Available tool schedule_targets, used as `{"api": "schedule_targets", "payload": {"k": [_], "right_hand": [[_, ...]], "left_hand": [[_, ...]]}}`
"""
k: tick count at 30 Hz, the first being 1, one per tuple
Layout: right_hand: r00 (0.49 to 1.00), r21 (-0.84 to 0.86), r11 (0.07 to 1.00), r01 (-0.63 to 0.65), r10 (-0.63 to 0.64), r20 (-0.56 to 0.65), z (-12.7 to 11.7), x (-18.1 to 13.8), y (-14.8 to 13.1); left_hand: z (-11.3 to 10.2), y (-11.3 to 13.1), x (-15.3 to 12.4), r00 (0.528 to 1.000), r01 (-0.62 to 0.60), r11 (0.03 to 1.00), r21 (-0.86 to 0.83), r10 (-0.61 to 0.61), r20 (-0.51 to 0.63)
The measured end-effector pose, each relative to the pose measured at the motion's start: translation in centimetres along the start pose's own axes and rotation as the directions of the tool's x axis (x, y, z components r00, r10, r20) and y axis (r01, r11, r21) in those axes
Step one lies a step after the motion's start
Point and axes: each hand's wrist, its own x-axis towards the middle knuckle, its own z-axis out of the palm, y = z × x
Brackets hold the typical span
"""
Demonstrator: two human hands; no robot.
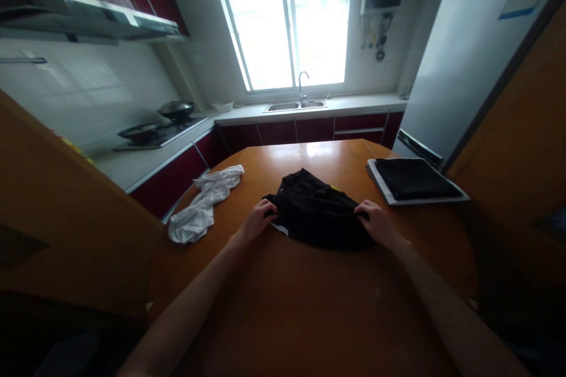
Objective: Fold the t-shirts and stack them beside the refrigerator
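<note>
A black garment (pixel 325 218) lies bunched on the wooden table (pixel 309 300) in front of me; its exact kind is hard to make out. A small yellow patch shows near its upper edge, and something white peeks out by its lower left. My left hand (pixel 260 218) pinches the garment's left edge between closed fingers. On the opposite side, my right hand (pixel 375 221) grips the right edge the same way. Part of the cloth between the hands is creased and raised toward the back.
Left on the table is a crumpled white cloth (pixel 198 209). At the right, a folded black cloth (pixel 411 178) rests on a white board-like sheet (pixel 424 202). Beyond stand the counter with a sink (pixel 283 107), a stove with pans (pixel 175 109), and a refrigerator (pixel 460 65).
</note>
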Motion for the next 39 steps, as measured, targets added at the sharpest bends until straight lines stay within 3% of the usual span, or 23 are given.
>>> {"api": "schedule_targets", "payload": {"k": [2, 5, 7, 9, 11, 12, 14, 16, 18, 21, 23, 27, 30, 33, 35, 36, 37, 39], "right_hand": [[0.991, 0.146, 0.989, 0.036, -0.054, 0.124, -1.3, -0.4, -0.1], [0.93, 0.324, 0.946, 0.034, -0.148, 0.336, -3.5, -1.4, -0.6], [0.86, 0.351, 0.935, -0.044, -0.143, 0.489, -4.9, -2.1, -1.0], [0.754, 0.335, 0.932, -0.14, -0.118, 0.646, -5.9, -2.6, -1.4], [0.687, 0.33, 0.923, -0.198, -0.109, 0.718, -6.3, -2.7, -1.4], [0.699, 0.339, 0.919, -0.202, -0.107, 0.707, -6.1, -2.6, -1.4], [0.806, 0.342, 0.926, -0.16, -0.078, 0.587, -5.1, -2.3, -1.4], [0.909, 0.279, 0.958, -0.068, -0.056, 0.413, -3.5, -2.2, -2.0], [0.951, 0.175, 0.984, 0.033, -0.085, 0.296, -1.8, -2.7, -3.4], [0.958, -0.024, 0.988, 0.152, -0.141, 0.252, 0.6, -5.0, -6.5], [0.964, -0.196, 0.962, 0.189, -0.143, 0.226, 2.1, -7.1, -8.7], [0.959, -0.423, 0.88, 0.218, -0.114, 0.258, 4.4, -10.4, -11.2], [0.942, -0.458, 0.845, 0.276, -0.144, 0.302, 5.0, -10.7, -10.8], [0.872, -0.389, 0.82, 0.419, -0.245, 0.423, 3.7, -7.6, -8.8], [0.814, -0.363, 0.781, 0.508, -0.297, 0.499, 1.6, -3.2, -7.2], [0.808, -0.386, 0.76, 0.523, -0.298, 0.508, 0.4, -0.5, -6.5], [0.853, -0.463, 0.753, 0.468, -0.249, 0.459, -0.8, 2.4, -5.9], [0.969, -0.603, 0.765, 0.224, -0.111, 0.219, -2.6, 7.8, -5.2]], "left_hand": [[-1.4, 0.5, -1.8, 0.999, 0.034, 0.999, -0.016, -0.034, -0.001], [-3.4, 1.1, -4.9, 0.99, 0.134, 0.99, -0.042, -0.135, -0.024], [-4.6, 1.3, -6.8, 0.978, 0.202, 0.977, -0.064, -0.204, -0.036], [-5.7, 1.4, -8.3, 0.966, 0.256, 0.964, -0.076, -0.257, -0.012], [-6.6, 1.4, -9.4, 0.959, 0.281, 0.957, -0.076, -0.277, 0.06], [-6.9, 1.4, -9.7, 0.957, 0.28, 0.957, -0.074, -0.273, 0.097], [-7.2, 1.6, -9.9, 0.962, 0.248, 0.966, -0.069, -0.238, 0.131], [-7.2, 1.9, -9.5, 0.975, 0.203, 0.976, -0.077, -0.195, 0.102], [-7.0, 2.0, -8.5, 0.987, 0.162, 0.983, -0.086, -0.16, 0.027], [-5.9, 1.8, -5.7, 0.992, 0.096, 0.995, -0.011, -0.096, -0.078], [-4.5, 1.4, -3.3, 0.998, 0.026, 0.999, 0.03, -0.024, -0.064], [-1.3, 0.5, 1.4, 0.985, -0.093, 0.996, 0.0, 0.092, 0.144], [0.0, -0.3, 3.6, 0.947, -0.113, 0.993, 0.029, 0.099, 0.307], [-0.3, -1.4, 4.3, 0.929, -0.068, 0.979, 0.19, -0.007, 0.371], [-1.0, -2.2, 3.8, 0.931, 0.012, 0.943, 0.334, -0.133, 0.341], [-1.3, -2.5, 3.3, 0.934, 0.065, 0.917, 0.393, -0.195, 0.301], [-1.7, -2.7, 2.7, 0.935, 0.123, 0.891, 0.437, -0.251, 0.249], [-2.2, -2.9, 1.2, 0.923, 0.243, 0.815, 0.525, -0.36, 0.132]]}}
